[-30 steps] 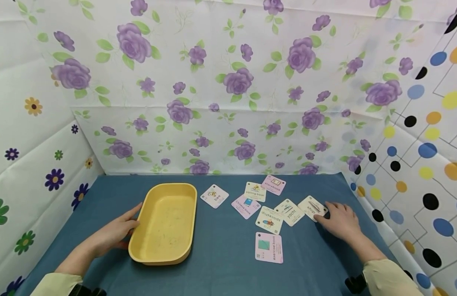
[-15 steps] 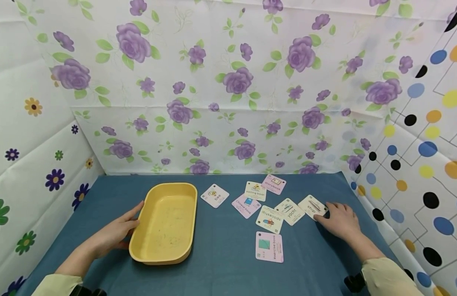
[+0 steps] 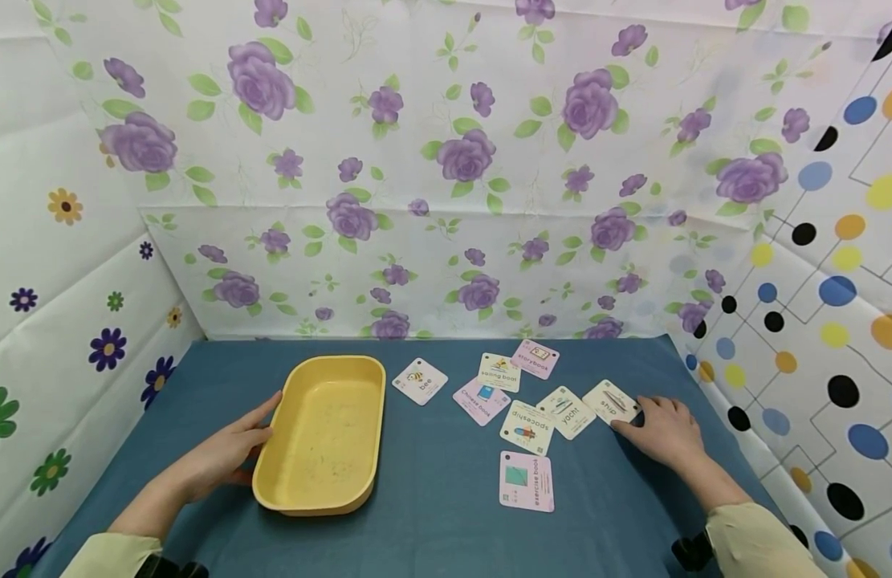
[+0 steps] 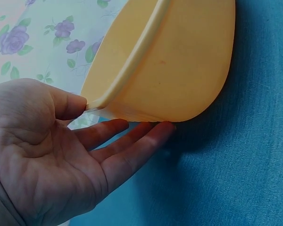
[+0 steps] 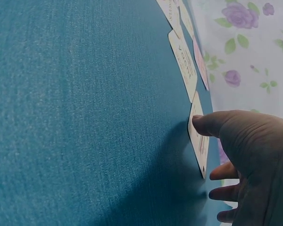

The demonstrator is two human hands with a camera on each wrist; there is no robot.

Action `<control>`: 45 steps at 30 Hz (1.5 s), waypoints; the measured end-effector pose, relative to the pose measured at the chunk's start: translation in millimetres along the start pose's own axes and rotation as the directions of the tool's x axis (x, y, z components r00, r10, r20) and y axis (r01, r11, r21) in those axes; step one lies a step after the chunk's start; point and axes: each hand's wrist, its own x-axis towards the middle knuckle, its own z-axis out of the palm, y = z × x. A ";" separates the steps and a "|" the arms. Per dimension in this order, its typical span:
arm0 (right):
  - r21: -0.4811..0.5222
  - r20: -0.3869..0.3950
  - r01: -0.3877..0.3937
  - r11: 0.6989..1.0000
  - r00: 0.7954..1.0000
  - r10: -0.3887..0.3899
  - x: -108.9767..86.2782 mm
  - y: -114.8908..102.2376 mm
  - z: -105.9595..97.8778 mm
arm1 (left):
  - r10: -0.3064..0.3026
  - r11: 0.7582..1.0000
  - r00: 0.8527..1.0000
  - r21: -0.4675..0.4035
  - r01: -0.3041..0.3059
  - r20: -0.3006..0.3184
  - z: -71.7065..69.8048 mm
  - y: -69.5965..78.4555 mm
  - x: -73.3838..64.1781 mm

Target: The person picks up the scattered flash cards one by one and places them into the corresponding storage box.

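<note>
Next to no movement since the earlier frame. Grasping the yellow tray (image 3: 321, 437), left of centre, by its rim with the left hand (image 3: 225, 451); touching the ship card (image 3: 608, 399), lower right, with the thumb of the right hand (image 3: 665, 431), pinched or not, impossible to tell. Apparently early on: eight cards (image 3: 527, 428) on the blue cloth (image 3: 431, 482), none in the tray. Ship card: cream, square, round-cornered, picture up.

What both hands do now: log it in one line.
left hand: holds yellow tray | right hand: touches ship card | bee card: beside yellow tray
</note>
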 end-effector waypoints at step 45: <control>0.115 0.024 -0.037 0.993 0.999 0.035 8.5 1.2 1.4 | 0.019 1.000 1.000 0.018 -0.019 -0.016 3.3 -4.7 1.2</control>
